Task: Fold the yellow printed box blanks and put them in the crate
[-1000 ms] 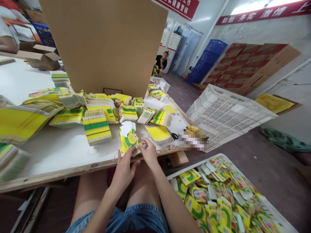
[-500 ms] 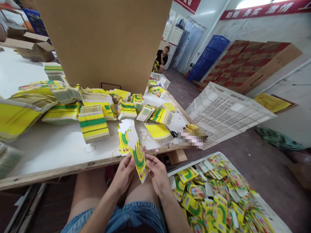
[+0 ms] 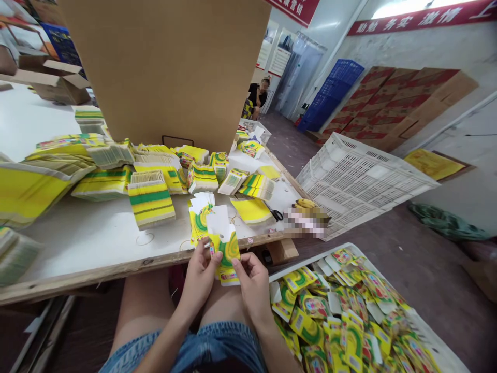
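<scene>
Over my lap, at the table's front edge, I hold a small yellow-and-green printed carton with a white flap pointing away from me. My left hand pinches its left side between thumb and fingers. On the opposite side, my right hand grips the lower right edge, thumb on the printed face. Just behind it lies a small pile of similar cartons with white flaps. A bundled stack of flat cartons stands to the left of that pile.
More stacks line the white table under a big cardboard panel. Scissors and bananas lie at the right. A white tray full of cartons sits low right, near white crates. A person sits farther back.
The carton has turned from a narrow, slanted view to show its broad printed face and white flap. Both hands have shifted their hold around its sides.
</scene>
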### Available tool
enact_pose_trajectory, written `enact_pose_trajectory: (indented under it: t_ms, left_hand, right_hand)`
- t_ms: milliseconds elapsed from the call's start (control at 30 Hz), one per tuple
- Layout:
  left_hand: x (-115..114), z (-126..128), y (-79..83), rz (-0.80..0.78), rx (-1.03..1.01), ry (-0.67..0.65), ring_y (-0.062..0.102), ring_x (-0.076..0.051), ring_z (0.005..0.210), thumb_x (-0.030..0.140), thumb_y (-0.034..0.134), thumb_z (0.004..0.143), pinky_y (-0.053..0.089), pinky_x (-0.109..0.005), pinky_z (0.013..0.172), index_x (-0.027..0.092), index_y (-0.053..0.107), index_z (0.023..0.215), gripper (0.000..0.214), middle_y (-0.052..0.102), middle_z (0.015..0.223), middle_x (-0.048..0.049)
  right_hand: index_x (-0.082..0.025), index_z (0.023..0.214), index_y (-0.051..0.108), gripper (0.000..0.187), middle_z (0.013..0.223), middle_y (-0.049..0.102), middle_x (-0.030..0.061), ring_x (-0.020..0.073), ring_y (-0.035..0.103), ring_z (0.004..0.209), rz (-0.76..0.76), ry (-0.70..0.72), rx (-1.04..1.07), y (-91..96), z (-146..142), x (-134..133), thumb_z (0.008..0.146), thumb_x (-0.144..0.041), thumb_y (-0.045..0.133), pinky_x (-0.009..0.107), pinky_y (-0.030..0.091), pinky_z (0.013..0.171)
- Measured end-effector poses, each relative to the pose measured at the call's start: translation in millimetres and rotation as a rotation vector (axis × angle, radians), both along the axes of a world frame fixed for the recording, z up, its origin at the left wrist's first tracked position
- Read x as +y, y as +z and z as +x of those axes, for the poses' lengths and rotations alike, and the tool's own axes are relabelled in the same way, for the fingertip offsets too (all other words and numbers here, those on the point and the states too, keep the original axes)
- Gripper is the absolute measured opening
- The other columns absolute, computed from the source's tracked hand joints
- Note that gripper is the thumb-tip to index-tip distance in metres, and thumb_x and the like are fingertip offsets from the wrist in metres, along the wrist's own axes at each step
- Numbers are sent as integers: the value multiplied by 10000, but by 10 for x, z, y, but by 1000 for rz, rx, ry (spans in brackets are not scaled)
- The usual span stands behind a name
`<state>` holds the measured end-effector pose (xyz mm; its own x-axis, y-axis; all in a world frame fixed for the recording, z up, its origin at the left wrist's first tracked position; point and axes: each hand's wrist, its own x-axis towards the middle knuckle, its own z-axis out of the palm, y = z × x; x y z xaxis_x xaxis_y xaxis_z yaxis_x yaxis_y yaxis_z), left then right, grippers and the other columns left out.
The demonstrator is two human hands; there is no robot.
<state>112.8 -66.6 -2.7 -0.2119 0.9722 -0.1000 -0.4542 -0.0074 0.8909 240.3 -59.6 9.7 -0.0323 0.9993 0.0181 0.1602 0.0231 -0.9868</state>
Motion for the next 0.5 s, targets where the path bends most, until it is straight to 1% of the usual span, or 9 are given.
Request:
enact_pose_trajectory:
  t_ms: [67, 100, 133, 200, 267, 333, 367, 433, 500]
  left_hand:
    - [-33, 1, 42, 45, 50, 10, 695, -235, 1008, 363, 707, 809, 538, -384, 899, 229, 312, 1309, 651, 720, 1097, -89]
    - [-50, 0, 62, 65, 63, -9, 690, -230, 1028, 335, 690, 825, 531, -384, 911, 244, 261, 1335, 673, 707, 1130, -96]
    - [-65, -2, 81, 82, 69, -46, 681, -229, 1051, 315, 672, 841, 527, -380, 916, 252, 234, 1355, 678, 692, 1163, -105]
    - [-88, -12, 112, 113, 66, -151, 663, -238, 1091, 300, 640, 862, 526, -368, 908, 257, 240, 1383, 658, 670, 1205, -121]
    - [-101, -29, 135, 134, 48, -247, 652, -249, 1106, 302, 631, 867, 527, -356, 893, 256, 283, 1389, 630, 670, 1203, -124]
    - [-110, -48, 152, 139, 23, -312, 661, -252, 1076, 305, 654, 849, 530, -342, 869, 249, 349, 1354, 593, 688, 1162, -115]
    - [-115, -55, 156, 135, 14, -336, 669, -250, 1050, 301, 668, 838, 530, -331, 852, 241, 386, 1320, 562, 698, 1131, -109]
    - [-128, -61, 149, 130, 16, -367, 682, -237, 983, 285, 693, 817, 527, -305, 811, 225, 447, 1236, 490, 714, 1062, -97]
    - [-143, -55, 122, 131, 38, -380, 686, -220, 918, 273, 702, 807, 519, -289, 778, 217, 477, 1165, 427, 717, 1002, -83]
  right_hand:
    - [-183, 906, 623, 209, 824, 671, 27, 161, 611, 724, 32, 25, -13, 19, 23, 8, 850, -383, 650, 263, 510, 684]
    - [-189, 1001, 616, 227, 918, 688, 44, 171, 631, 783, 45, 58, -1, 35, 40, 18, 845, -349, 659, 273, 520, 731]
    - [-199, 1107, 590, 298, 1024, 688, 62, 181, 645, 859, 58, 98, 22, 55, 61, 30, 842, -315, 663, 286, 523, 788]
    - [-230, 1280, 497, 463, 1180, 654, 78, 195, 643, 990, 78, 174, 79, 95, 114, 59, 847, -267, 655, 311, 511, 882]
    - [-257, 1356, 423, 541, 1201, 645, 69, 195, 636, 1031, 75, 239, 123, 134, 182, 92, 861, -257, 641, 323, 498, 920]
    - [-263, 1350, 419, 522, 1122, 668, 50, 190, 645, 998, 53, 307, 133, 170, 257, 126, 873, -270, 630, 319, 496, 903]
    - [-256, 1315, 449, 472, 1071, 675, 42, 190, 647, 979, 39, 342, 125, 189, 294, 142, 878, -278, 625, 312, 494, 889]
    - [-231, 1188, 532, 317, 963, 672, 28, 184, 644, 918, 21, 405, 93, 226, 360, 173, 888, -295, 613, 288, 490, 832]
    - [-209, 1046, 584, 176, 855, 645, 10, 164, 621, 805, 18, 435, 36, 258, 408, 198, 902, -309, 595, 255, 474, 730]
